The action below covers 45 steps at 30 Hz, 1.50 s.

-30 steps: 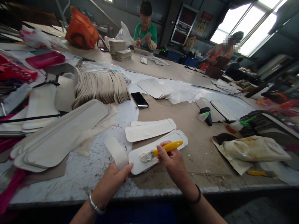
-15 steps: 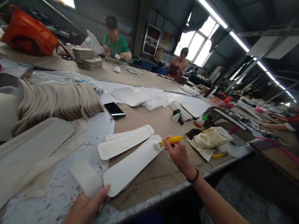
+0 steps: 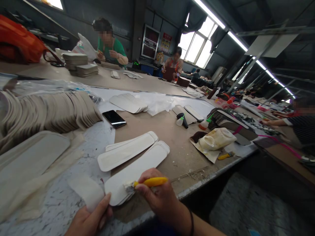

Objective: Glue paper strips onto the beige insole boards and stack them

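My right hand (image 3: 157,190) grips a brush with a yellow handle (image 3: 154,181). Its whitish, caked bristles (image 3: 129,186) rest on the near part of a long white panel with rounded ends (image 3: 142,167). That panel tops a small fanned stack. With its thumb at the near left corner of the panel, my left hand (image 3: 93,216) pinches a translucent whitish strip (image 3: 86,191), which sticks out up and to the left. Just behind lies a second fanned stack of similar white panels (image 3: 128,150).
A phone (image 3: 114,118) lies beyond the panels. On the left stands a long row of curved grey pieces (image 3: 49,111). To the right are a stained cream container (image 3: 216,139), another yellow brush (image 3: 225,156) and small bottles (image 3: 180,120). Co-workers sit across the table.
My right hand has drawn the brush from the panel's far end toward its near end. My left hand stays at the near corner with the strip. The view has shifted slightly right.
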Available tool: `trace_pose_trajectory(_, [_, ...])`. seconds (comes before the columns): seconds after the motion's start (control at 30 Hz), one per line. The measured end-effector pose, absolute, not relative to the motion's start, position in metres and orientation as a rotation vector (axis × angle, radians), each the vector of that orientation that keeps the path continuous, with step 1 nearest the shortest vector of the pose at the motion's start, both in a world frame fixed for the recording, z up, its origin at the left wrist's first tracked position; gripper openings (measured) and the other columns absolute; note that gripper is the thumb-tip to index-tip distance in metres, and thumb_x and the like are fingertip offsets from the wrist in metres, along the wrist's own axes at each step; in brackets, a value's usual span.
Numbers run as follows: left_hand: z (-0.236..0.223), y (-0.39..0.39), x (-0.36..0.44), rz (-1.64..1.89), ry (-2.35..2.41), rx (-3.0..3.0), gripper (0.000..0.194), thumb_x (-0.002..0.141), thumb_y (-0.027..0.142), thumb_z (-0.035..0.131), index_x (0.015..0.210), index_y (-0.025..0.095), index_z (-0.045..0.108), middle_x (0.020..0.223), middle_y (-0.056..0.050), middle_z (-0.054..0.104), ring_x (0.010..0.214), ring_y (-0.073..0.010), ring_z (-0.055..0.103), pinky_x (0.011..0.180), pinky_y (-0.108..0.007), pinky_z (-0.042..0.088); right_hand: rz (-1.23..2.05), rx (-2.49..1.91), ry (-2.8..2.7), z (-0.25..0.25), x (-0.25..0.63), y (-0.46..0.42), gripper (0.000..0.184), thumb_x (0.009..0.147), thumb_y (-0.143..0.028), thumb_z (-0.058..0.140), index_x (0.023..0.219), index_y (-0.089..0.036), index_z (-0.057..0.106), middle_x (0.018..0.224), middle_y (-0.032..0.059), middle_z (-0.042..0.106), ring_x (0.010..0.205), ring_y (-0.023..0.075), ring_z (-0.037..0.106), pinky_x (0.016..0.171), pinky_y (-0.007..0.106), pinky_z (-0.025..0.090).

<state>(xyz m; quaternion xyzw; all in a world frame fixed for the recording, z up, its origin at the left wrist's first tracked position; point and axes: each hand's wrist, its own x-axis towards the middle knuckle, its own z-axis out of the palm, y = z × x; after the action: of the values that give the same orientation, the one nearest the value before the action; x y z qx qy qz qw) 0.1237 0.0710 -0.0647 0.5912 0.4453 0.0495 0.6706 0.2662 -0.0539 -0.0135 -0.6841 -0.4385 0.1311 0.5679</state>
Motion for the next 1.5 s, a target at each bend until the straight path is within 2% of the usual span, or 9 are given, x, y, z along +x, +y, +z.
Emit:
trace_pose_trajectory(0.17, [-0.056, 0.070, 0.124, 0.148, 0.983, 1.261, 0.049, 0.071, 0.061, 0.053, 0.049, 0.017, 0.059, 0.042, 0.002, 0.041, 0.047, -0.0127, 0.035, 0.049, -0.024, 0.024, 0.575, -1.550, -0.751, -0.022, 0.267, -0.044, 0.021, 0.083, -0.040, 0.059, 0.080, -0.019, 0.056, 0.068, -0.0003, 0.055, 0.053, 0.0126, 0.055, 0.052, 0.026, 0.047])
trace_pose_trajectory(0.3, [-0.055, 0.071, 0.124, 0.169, 0.913, 1.264, 0.048, 0.074, 0.057, 0.047, 0.050, 0.017, 0.059, 0.041, 0.002, 0.040, 0.044, -0.0114, 0.033, 0.048, -0.025, 0.021, 0.471, -1.634, -0.726, -0.019, 0.275, -0.040, 0.023, 0.082, -0.041, 0.061, 0.078, -0.019, 0.057, 0.067, -0.0003, 0.055, 0.053, 0.0126, 0.056, 0.053, 0.025, 0.047])
trace_pose_trajectory(0.7, [-0.060, 0.075, 0.136, 0.133, 1.027, 1.337, 0.045, 0.066, 0.061, 0.049, 0.044, 0.021, 0.050, 0.038, 0.005, 0.034, 0.040, -0.0103, 0.028, 0.044, -0.025, 0.021, 0.646, -1.569, -0.615, -0.021, 0.269, -0.029, 0.033, 0.080, -0.050, 0.061, 0.079, -0.018, 0.054, 0.059, -0.0026, 0.055, 0.047, 0.0124, 0.057, 0.047, 0.023, 0.048])
trace_pose_trajectory(0.8, [-0.065, 0.075, 0.136, 0.132, 1.049, 1.386, 0.045, 0.063, 0.062, 0.050, 0.042, 0.022, 0.048, 0.039, 0.005, 0.034, 0.041, -0.0111, 0.030, 0.044, -0.026, 0.022, 0.540, -1.625, -0.703, -0.026, 0.278, -0.030, 0.029, 0.081, -0.047, 0.060, 0.078, -0.018, 0.056, 0.064, -0.0009, 0.056, 0.049, 0.0124, 0.057, 0.047, 0.024, 0.048])
trace_pose_trajectory(0.93, [-0.071, 0.075, 0.133, 0.142, 1.057, 1.436, 0.048, 0.065, 0.065, 0.050, 0.043, 0.022, 0.048, 0.040, 0.006, 0.031, 0.042, -0.0114, 0.029, 0.045, -0.025, 0.023, 0.173, -1.776, -0.912, -0.030, 0.296, -0.036, 0.021, 0.084, -0.037, 0.058, 0.076, -0.018, 0.059, 0.072, 0.0039, 0.059, 0.061, 0.0147, 0.057, 0.056, 0.026, 0.048])
trace_pose_trajectory(1.0, [-0.075, 0.075, 0.132, 0.144, 1.057, 1.468, 0.049, 0.066, 0.066, 0.050, 0.044, 0.022, 0.049, 0.041, 0.006, 0.033, 0.043, -0.0116, 0.031, 0.045, -0.025, 0.023, 0.098, -1.808, -0.911, -0.026, 0.298, -0.040, 0.019, 0.085, -0.035, 0.057, 0.076, -0.017, 0.058, 0.074, 0.0046, 0.059, 0.062, 0.0147, 0.058, 0.055, 0.025, 0.048])
trace_pose_trajectory(1.2, [-0.086, 0.075, 0.131, 0.163, 1.122, 1.488, 0.050, 0.064, 0.069, 0.051, 0.044, 0.023, 0.047, 0.040, 0.006, 0.034, 0.041, -0.0118, 0.029, 0.043, -0.027, 0.020, 0.439, -1.688, -0.856, -0.024, 0.285, -0.037, 0.020, 0.086, -0.038, 0.055, 0.080, -0.018, 0.056, 0.065, -0.0008, 0.056, 0.048, 0.0117, 0.055, 0.045, 0.023, 0.045])
trace_pose_trajectory(1.33, [-0.083, 0.074, 0.129, 0.173, 1.123, 1.489, 0.051, 0.063, 0.068, 0.052, 0.040, 0.023, 0.047, 0.038, 0.006, 0.031, 0.041, -0.0122, 0.030, 0.046, -0.027, 0.023, 0.087, -1.869, -0.937, -0.034, 0.317, -0.045, 0.019, 0.086, -0.036, 0.055, 0.079, -0.018, 0.057, 0.074, 0.0040, 0.061, 0.061, 0.0153, 0.060, 0.056, 0.025, 0.048])
trace_pose_trajectory(1.5, [-0.066, 0.070, 0.129, 0.193, 1.127, 1.457, 0.047, 0.063, 0.063, 0.056, 0.040, 0.023, 0.048, 0.040, 0.005, 0.036, 0.044, -0.0132, 0.034, 0.051, -0.028, 0.027, -0.311, -2.021, -1.034, -0.026, 0.369, -0.063, 0.021, 0.089, -0.036, 0.051, 0.078, -0.019, 0.058, 0.076, 0.0055, 0.062, 0.069, 0.0179, 0.061, 0.067, 0.029, 0.050])
